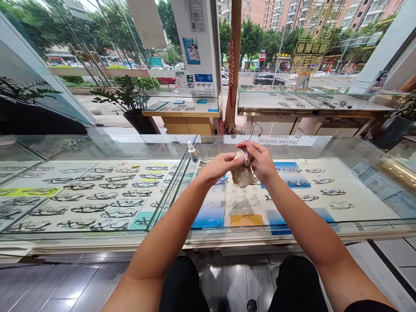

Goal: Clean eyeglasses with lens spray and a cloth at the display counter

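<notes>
Over the glass counter, my two hands meet near the middle of the view. My left hand point(221, 167) is closed on a beige cleaning cloth point(243, 177), its thumb pressing a fold of it from the left. My right hand point(261, 160) is closed on a pair of eyeglasses point(247, 130). One thin-rimmed lens and a temple stick up beyond my fingers. The cloth and fingers partly hide the lower part of the glasses, where a purplish glint shows. The cloth's loose end hangs below my hands. A small white spray bottle point(192, 151) stands upright left of my hands.
Under the glass of the display counter point(208, 236) lie rows of eyeglasses point(120, 202), blue cards and an orange card point(246, 220). Beyond stand more glass showcases point(182, 113), a wooden post point(234, 65) and a potted plant point(125, 95). Large windows face a street.
</notes>
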`<state>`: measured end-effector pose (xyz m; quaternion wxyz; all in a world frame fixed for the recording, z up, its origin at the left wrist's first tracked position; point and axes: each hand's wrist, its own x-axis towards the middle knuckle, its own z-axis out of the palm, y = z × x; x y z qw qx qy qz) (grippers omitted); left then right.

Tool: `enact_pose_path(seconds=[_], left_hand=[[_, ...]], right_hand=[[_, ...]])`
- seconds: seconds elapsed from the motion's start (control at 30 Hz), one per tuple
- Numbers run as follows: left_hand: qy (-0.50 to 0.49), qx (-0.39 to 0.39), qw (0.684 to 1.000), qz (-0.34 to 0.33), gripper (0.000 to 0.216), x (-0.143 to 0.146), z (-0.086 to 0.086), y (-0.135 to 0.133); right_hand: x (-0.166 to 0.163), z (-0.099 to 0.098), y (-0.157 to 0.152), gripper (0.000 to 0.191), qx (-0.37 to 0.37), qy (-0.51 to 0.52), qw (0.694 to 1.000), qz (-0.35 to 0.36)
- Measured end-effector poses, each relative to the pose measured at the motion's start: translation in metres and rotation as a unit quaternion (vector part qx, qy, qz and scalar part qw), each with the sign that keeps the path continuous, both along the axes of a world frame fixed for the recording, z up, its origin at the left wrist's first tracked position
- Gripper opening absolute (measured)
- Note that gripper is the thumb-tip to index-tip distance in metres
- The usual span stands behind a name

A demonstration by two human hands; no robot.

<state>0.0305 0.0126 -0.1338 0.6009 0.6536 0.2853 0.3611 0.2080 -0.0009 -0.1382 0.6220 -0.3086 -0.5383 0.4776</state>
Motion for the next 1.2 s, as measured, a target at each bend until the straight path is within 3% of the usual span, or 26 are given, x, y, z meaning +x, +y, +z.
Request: enact_pose_path(seconds=[0.23, 0.63, 1.0, 1.2], left_hand=[[-0.073, -0.021, 0.997, -0.028, 0.054, 0.0027, 0.0010, -0.0020], [-0.017, 0.016, 1.000, 0.003, 0.058, 0.0028, 0.0017, -0.0053], [-0.070, 0.032, 0.997, 0.027, 0.055, 0.0040, -0.0004, -0.0018], [-0.069, 0.000, 0.998, 0.016, 0.055, 0.0027, 0.0004, -0.0022]], right_hand=[[0.0018, 0.0016, -0.0022, 0.060, -0.008, -0.023, 0.999, 0.033], [0.0038, 0.0006, 0.0018, 0.060, 0.010, -0.025, 0.999, 0.016], [0.0040, 0.0037, 0.0021, 0.064, -0.011, 0.007, 0.999, 0.047], [0.0044, 0.0020, 0.0028, 0.058, -0.016, 0.009, 0.997, 0.070]])
